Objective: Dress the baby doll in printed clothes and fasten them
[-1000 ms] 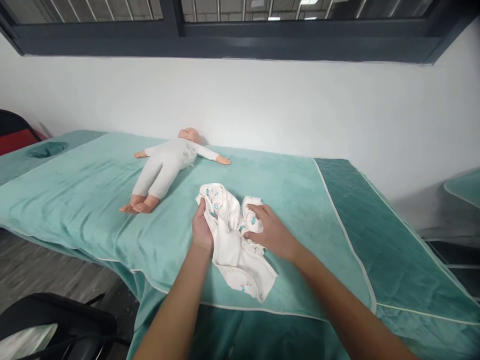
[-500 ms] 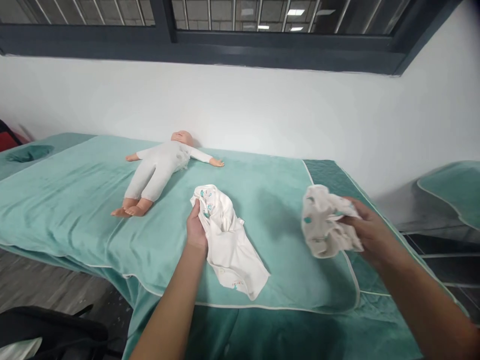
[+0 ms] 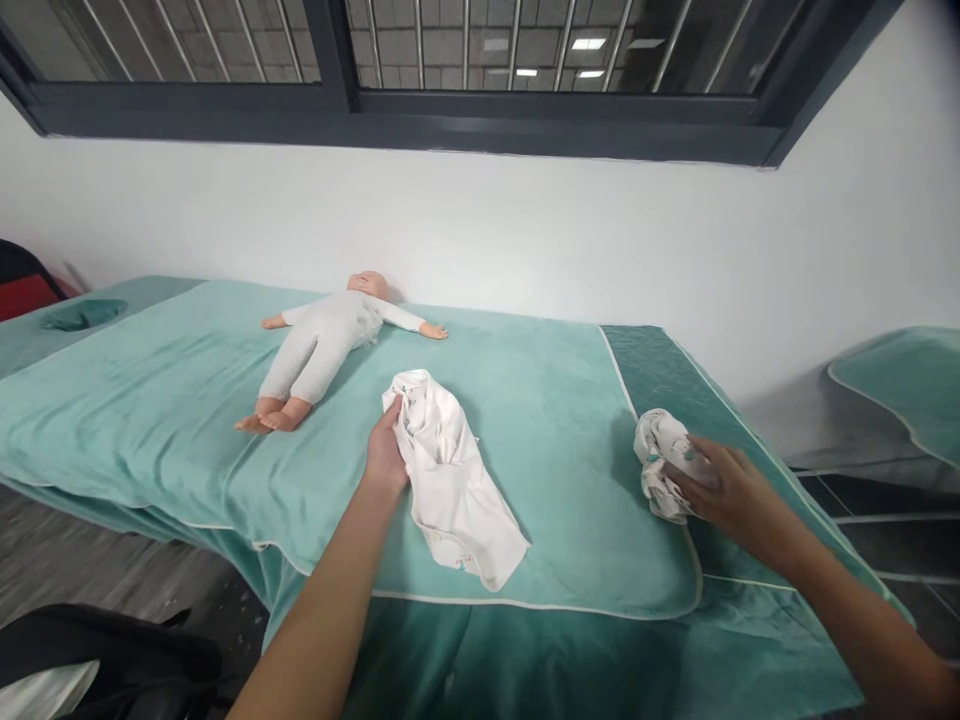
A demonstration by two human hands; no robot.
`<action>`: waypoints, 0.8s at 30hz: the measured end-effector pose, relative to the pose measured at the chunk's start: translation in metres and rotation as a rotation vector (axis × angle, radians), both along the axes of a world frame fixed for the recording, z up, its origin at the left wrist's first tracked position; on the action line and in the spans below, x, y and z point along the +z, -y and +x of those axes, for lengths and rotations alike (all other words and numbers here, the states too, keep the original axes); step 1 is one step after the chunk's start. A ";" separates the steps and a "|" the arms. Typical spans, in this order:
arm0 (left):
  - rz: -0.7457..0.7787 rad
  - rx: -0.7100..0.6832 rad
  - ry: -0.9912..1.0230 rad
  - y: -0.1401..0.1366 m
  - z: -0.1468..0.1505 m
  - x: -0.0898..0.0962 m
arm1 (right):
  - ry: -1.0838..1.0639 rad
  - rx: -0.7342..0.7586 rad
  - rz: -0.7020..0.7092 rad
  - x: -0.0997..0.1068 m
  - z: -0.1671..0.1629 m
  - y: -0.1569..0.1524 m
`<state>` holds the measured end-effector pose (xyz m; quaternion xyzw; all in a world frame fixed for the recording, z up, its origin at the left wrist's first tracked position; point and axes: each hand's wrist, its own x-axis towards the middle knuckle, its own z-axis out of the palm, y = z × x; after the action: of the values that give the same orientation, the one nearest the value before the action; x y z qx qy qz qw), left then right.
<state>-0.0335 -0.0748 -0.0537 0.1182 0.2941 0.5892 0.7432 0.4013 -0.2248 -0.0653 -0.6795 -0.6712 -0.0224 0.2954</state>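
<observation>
- The white garment lies in front of the person, stretched slantwise over the pale green cover, its upper end bunched and slightly raised.
- The left hand pinches that upper end at its edge, thumb on top.
- Well apart, over the seam where pale cover meets darker cover, is a crumpled cloth with small printed figures; from here I can't tell whether it touches down.
- The right hand has its grip closed around this bundle, thumb and fingers pressing in.
- To my eye, the step in hand is parting the two pieces. Leaving the bundle aside would call for loosening the right grip; spreading the garment would take both hands.
- Beyond them a doll in white lies on its back, arms out, head near the wall.
- The covers drape a bed beneath a dark-framed window with bars.
- At near left, a black bag sits by the grey floor.
</observation>
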 end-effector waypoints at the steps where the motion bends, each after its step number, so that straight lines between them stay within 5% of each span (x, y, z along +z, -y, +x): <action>1: -0.001 0.026 -0.024 0.000 -0.003 0.006 | 0.013 0.009 -0.016 0.009 -0.002 0.006; 6: 0.150 0.237 -0.093 0.010 -0.008 0.068 | -0.102 -0.113 -0.085 0.055 -0.052 0.021; 9: 0.485 0.326 -0.167 0.030 0.005 0.117 | -0.447 0.047 -0.198 0.080 -0.107 0.016; 12: 0.727 0.338 -0.343 0.054 0.025 0.146 | -0.661 0.261 -0.195 0.102 -0.157 0.008; 17: 0.793 0.145 -0.934 0.085 0.049 0.137 | -1.061 0.649 -0.325 0.111 -0.211 -0.017; 21: 0.903 -0.217 -1.076 0.107 0.058 0.119 | -1.275 0.609 -0.330 0.107 -0.223 -0.040; 24: 1.030 -0.458 -1.081 0.118 0.056 0.111 | -1.321 0.550 -0.492 0.105 -0.216 -0.046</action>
<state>0.0224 -0.1931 0.0575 0.7768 0.2733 0.3438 0.4514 0.1854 -0.1792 0.0395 -0.4061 -0.4857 0.6144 0.4709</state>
